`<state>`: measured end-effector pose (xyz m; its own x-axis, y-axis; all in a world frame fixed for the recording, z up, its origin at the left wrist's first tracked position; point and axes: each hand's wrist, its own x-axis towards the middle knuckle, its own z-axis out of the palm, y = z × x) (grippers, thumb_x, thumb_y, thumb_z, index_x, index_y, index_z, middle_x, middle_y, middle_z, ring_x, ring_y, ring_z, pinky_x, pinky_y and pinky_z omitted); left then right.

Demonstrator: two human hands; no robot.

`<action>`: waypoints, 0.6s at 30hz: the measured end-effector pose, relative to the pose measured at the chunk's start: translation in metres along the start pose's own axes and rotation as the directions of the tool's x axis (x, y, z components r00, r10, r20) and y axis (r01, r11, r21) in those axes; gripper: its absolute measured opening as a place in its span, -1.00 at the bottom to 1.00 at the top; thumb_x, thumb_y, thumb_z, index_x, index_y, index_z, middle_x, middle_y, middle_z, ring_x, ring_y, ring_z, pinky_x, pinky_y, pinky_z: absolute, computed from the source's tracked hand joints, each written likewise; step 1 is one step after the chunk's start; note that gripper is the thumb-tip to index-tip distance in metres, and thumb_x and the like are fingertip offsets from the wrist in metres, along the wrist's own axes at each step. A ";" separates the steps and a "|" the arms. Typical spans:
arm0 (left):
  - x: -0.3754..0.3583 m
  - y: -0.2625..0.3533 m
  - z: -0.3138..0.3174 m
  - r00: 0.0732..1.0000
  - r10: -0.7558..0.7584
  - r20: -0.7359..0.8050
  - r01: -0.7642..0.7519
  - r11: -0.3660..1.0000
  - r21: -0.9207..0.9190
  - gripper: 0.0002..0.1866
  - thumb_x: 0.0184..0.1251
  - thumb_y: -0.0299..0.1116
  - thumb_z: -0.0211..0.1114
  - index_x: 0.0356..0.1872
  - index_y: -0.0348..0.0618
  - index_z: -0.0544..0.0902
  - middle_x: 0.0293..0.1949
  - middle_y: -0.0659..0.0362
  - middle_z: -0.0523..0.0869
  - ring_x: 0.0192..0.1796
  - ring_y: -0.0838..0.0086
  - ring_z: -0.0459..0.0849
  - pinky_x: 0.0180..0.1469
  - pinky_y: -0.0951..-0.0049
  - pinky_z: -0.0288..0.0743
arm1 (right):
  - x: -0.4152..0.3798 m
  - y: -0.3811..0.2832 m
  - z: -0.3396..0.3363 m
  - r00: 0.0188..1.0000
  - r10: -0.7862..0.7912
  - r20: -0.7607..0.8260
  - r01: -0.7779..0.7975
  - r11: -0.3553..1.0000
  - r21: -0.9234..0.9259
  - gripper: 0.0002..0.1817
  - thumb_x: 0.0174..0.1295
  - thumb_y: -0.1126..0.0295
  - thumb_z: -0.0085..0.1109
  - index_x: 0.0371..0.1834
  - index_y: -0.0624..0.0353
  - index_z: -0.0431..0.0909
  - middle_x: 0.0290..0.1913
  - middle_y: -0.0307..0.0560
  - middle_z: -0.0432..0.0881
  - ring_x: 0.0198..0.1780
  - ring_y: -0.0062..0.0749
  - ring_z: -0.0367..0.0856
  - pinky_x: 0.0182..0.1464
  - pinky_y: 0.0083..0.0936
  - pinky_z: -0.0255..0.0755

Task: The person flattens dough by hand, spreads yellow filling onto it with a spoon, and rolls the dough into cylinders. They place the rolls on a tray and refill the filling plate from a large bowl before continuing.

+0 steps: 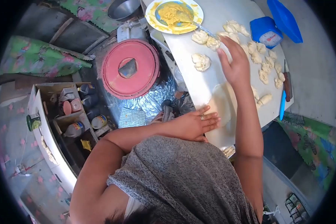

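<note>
My left hand (202, 125), with a ring on one finger, lies flat with spread fingers at the edge of a thin flattened sheet of dough (224, 102) on the white table (184, 48). Farther up the table, my right hand (235, 61) reaches out with its thumb apart from the fingers. Its fingertips are nearest to a knotted dough piece (213, 43), and whether they touch it is unclear. Another dough lump (201, 62) sits to the left of this hand. Several more dough pieces (264, 72) lie to its right.
A plate (153, 23) of yellow filling with a spoon stands at the table's far end. A blue scale (263, 31), a knife (286, 86) and a blue-handled tool (282, 104) are along the right. A red-lidded tub (145, 71) and a shelf unit (44, 127) stand left.
</note>
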<state>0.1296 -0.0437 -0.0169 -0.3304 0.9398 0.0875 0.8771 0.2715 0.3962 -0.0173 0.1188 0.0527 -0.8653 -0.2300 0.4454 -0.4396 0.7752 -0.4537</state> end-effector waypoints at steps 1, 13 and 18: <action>-0.002 -0.004 0.001 0.997 0.061 -0.054 -0.060 0.998 0.023 -0.27 0.37 0.22 -0.08 0.44 0.02 0.21 0.47 0.14 0.18 0.54 0.29 0.01 0.51 -0.06 -0.28 | 0.025 0.002 0.017 0.999 -0.020 0.029 0.020 1.000 0.020 -0.63 0.22 0.36 0.12 0.12 0.05 0.53 0.04 -0.01 0.62 0.09 -0.09 0.54 0.16 -0.14 0.34; -0.100 -0.075 -0.069 0.734 -0.419 -0.534 0.400 0.903 -0.159 -0.45 0.27 -0.07 0.28 0.27 0.03 0.50 0.48 -0.08 0.11 0.51 0.07 0.08 0.47 -0.07 -0.12 | 0.111 0.027 0.033 0.990 -0.052 0.131 0.080 0.973 -0.216 -0.68 0.21 0.62 -0.07 -0.05 0.05 0.54 -0.13 0.03 0.63 -0.12 -0.04 0.61 -0.11 -0.25 0.47; -0.106 -0.082 -0.069 0.706 -0.460 -0.538 0.422 0.884 -0.201 -0.47 0.27 -0.09 0.26 0.25 0.03 0.51 0.46 -0.08 0.16 0.49 0.07 0.14 0.45 -0.06 -0.05 | 0.106 0.007 0.049 0.964 -0.080 0.252 0.140 0.963 -0.231 -0.61 0.10 0.67 -0.07 -0.04 0.05 0.56 -0.08 -0.09 0.61 -0.11 -0.08 0.62 -0.11 -0.27 0.49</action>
<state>0.0691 -0.1800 0.0047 -0.8242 0.4271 0.3718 0.5658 0.5953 0.5705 -0.1241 0.0709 0.0586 -0.8601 -0.4319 0.2714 -0.4888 0.8500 -0.1964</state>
